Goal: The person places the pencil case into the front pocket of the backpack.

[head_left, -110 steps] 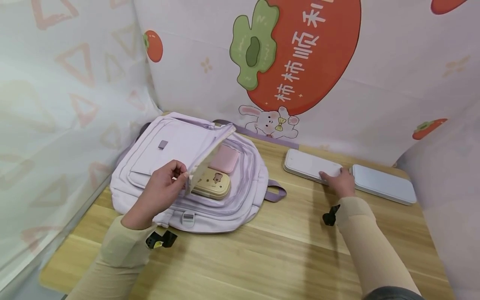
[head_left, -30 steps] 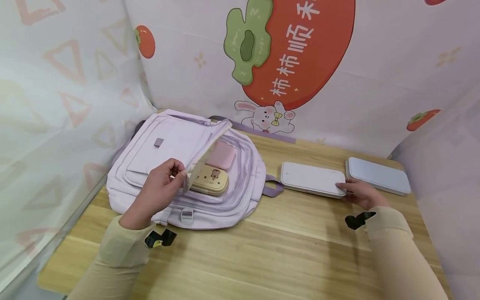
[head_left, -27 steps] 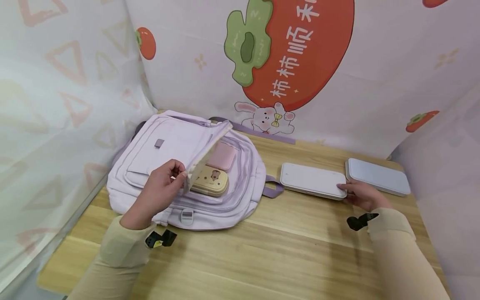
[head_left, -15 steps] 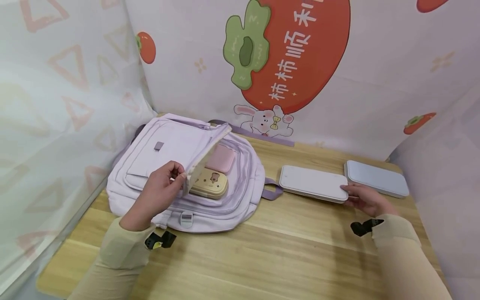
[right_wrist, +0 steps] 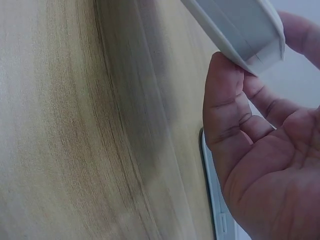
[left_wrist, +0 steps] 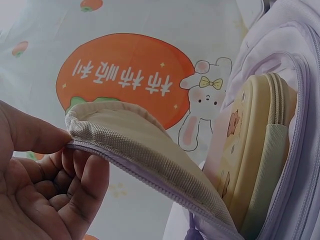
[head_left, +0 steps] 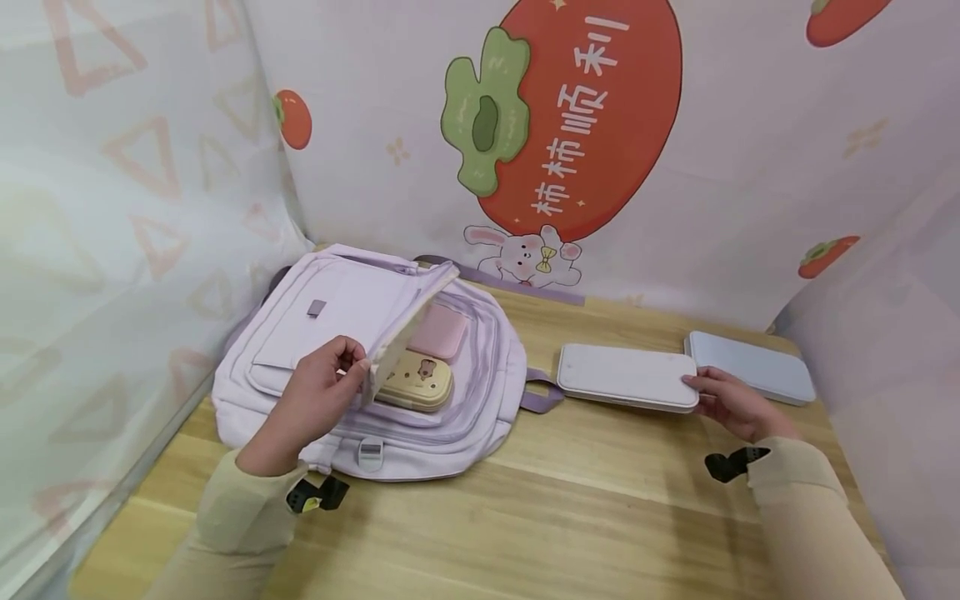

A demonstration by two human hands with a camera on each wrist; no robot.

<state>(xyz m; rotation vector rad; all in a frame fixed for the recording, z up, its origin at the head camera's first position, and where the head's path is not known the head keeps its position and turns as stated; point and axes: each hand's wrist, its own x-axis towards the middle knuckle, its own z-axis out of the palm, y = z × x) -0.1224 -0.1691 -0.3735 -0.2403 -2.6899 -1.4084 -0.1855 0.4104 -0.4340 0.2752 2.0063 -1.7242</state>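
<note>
In the head view, my left hand (head_left: 318, 396) pinches the zippered edge of the front flap (head_left: 397, 333) of a pale lilac backpack (head_left: 487, 375), holding it up. The left wrist view shows this flap edge (left_wrist: 140, 155) between thumb and fingers. Inside the opened pocket lie a yellow zip case with a bear print (head_left: 423, 379) and a pink square item (head_left: 438, 329). To the right, my right hand (head_left: 738, 404) grips the right end of a flat white case (head_left: 626, 375). In the right wrist view, thumb and fingers hold the case's end (right_wrist: 250, 30) above the wooden surface.
A flat light-blue case (head_left: 753, 367) lies behind my right hand, near the table's right edge. A purple backpack strap loop (head_left: 542, 392) reaches toward the white case. Printed cloth walls (head_left: 360, 183) enclose the wooden table (head_left: 540, 517) at the left, back and right.
My right hand has gone from over the white case to gripping its right end, and the case has come forward, nearer the strap loop. My left hand keeps holding the flap.
</note>
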